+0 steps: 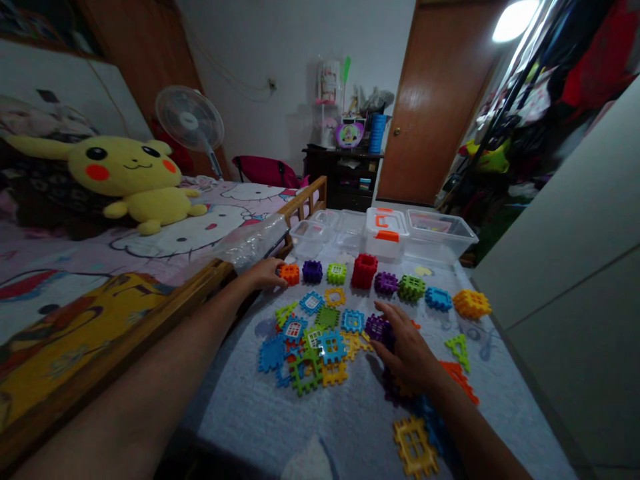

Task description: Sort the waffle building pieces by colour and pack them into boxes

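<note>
My left hand (267, 274) reaches to the far left of the cloth-covered table, its thumb and fingers closed on an orange block cube (289, 274) at the end of a row. My right hand (406, 343) hovers over the table's middle with thumb and fingers apart, close to a purple block piece (376, 327). Nearer me lies a loose pile of flat interlocking pieces, among them a green square (306, 373) and a blue window piece (333, 346). The row also holds a dark purple cube (313, 271), a taller red block (365, 271) and a yellow block (471, 304).
Clear plastic bins (440, 233) and a lidded box with orange latches (386, 233) stand at the table's far end. A wooden bed rail (210, 273) runs along the left. Under my right forearm lie a yellow window piece (415, 447) and orange pieces (459, 381).
</note>
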The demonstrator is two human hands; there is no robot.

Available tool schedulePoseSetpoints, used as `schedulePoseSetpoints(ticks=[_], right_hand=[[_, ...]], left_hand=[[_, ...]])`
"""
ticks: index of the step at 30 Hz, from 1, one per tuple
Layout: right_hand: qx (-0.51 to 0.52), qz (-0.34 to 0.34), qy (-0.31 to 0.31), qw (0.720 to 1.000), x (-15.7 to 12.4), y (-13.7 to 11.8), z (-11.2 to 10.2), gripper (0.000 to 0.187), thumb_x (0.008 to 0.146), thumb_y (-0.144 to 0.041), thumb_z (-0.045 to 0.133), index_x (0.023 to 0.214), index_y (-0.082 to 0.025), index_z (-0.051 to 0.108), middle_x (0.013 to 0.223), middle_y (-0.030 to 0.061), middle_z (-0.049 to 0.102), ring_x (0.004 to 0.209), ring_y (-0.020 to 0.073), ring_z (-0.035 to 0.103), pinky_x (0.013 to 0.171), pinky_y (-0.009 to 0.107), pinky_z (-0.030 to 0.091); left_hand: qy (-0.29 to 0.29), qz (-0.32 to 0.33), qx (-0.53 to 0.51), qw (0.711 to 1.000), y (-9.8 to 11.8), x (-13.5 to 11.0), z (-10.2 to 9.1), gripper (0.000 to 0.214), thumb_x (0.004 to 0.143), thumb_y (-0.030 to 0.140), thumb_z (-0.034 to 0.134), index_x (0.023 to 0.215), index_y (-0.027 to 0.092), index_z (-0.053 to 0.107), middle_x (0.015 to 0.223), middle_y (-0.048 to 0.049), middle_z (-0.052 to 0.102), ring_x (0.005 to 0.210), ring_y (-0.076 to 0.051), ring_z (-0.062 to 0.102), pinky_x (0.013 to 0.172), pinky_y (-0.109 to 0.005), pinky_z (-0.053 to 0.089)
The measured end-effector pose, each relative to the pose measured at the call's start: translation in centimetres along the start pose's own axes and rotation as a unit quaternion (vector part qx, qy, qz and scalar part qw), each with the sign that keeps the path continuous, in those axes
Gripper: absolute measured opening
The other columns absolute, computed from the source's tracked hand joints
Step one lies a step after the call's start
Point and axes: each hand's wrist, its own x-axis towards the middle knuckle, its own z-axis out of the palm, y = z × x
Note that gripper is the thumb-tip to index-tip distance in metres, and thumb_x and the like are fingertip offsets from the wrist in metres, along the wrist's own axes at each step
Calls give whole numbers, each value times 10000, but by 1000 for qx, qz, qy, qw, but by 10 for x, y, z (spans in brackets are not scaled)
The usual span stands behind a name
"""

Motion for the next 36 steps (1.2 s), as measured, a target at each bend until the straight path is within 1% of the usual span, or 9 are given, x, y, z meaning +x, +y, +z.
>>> schedulePoseSetpoints(ticks=[4, 7, 11, 15, 18, 22, 26, 29, 36], right_hand=[[1, 7, 6, 1000, 0, 1, -1, 605, 872, -293, 567, 1434, -221, 356, 1376, 144, 501, 1296, 289, 470, 1081, 525, 405], [4, 21, 28, 999, 2, 1, -4, 543, 873, -289, 557, 1390, -207, 416, 1314, 145, 552, 1231, 290, 521, 1025, 514, 453], [-8, 16, 27, 999, 6, -1, -9, 333, 888, -226, 501, 1212, -188, 562, 1166, 132, 643, 1113, 276, 583, 963, 487, 481], [-29, 3, -38, 999, 9, -7, -12, 210, 898, -189, 488, 1046, -189, 637, 1035, 101, 689, 994, 248, 608, 910, 439, 491], [-36, -24, -69, 997, 9, -13, -12, 203, 919, -199, 499, 1052, -192, 652, 1046, 89, 698, 1003, 235, 593, 920, 415, 479], [-62, -69, -81, 992, 8, -15, -6, 265, 936, -223, 502, 1167, -197, 629, 1247, 90, 650, 1128, 254, 532, 1000, 449, 425], [-99, -57, -93, 989, 9, -14, 5, 323, 949, -234, 482, 1254, -203, 585, 1334, 83, 606, 1176, 287, 485, 1024, 477, 398], [-110, -37, -120, 986, 11, -17, 10, 343, 958, -227, 471, 1289, -215, 564, 1279, 73, 637, 1168, 297, 472, 1011, 471, 397], [-122, -30, -145, 981, 17, -25, 6, 173, 937, -232, 541, 1038, -225, 682, 1024, 70, 668, 1006, 248, 516, 913, 393, 414]], left_hand=[[29, 0, 9, 1000, 0, -2, 1, 743, 554, 388, 717, 1230, 123, 558, 1252, -133, 603, 1154, -327, 567, 938, -353, 463], [88, 29, 30, 995, 6, -14, 3, 850, 599, 396, 733, 1343, 95, 454, 1381, -191, 503, 1279, -355, 474, 1060, -403, 386], [166, 132, 64, 975, 34, -52, 13, 630, 742, 356, 656, 1313, 149, 486, 1363, -161, 522, 1283, -320, 471, 1098, -451, 345], [75, 234, 30, 969, 77, -100, 37, 292, 836, 328, 610, 1100, 204, 629, 1212, -96, 624, 1184, -256, 543, 1046, -409, 409], [26, 282, 16, 959, 100, -123, 56, 381, 783, 329, 707, 1132, 197, 630, 1211, -96, 628, 1160, -253, 548, 1026, -391, 427], [18, 281, 16, 960, 111, -132, 73, 555, 702, 356, 789, 1199, 193, 605, 1251, -111, 613, 1170, -281, 536, 1026, -425, 425], [35, 253, 5, 967, 110, -131, 77, 603, 690, 366, 791, 1230, 191, 588, 1276, -123, 606, 1200, -296, 523, 1052, -450, 406], [80, 220, -28, 972, 99, -128, 72, 481, 764, 389, 708, 1196, 201, 609, 1257, -117, 622, 1199, -285, 537, 1053, -439, 413], [197, 83, -104, 971, 34, -97, 60, 392, 831, 469, 523, 1046, 184, 685, 1150, -102, 680, 1108, -288, 613, 1017, -419, 450]])
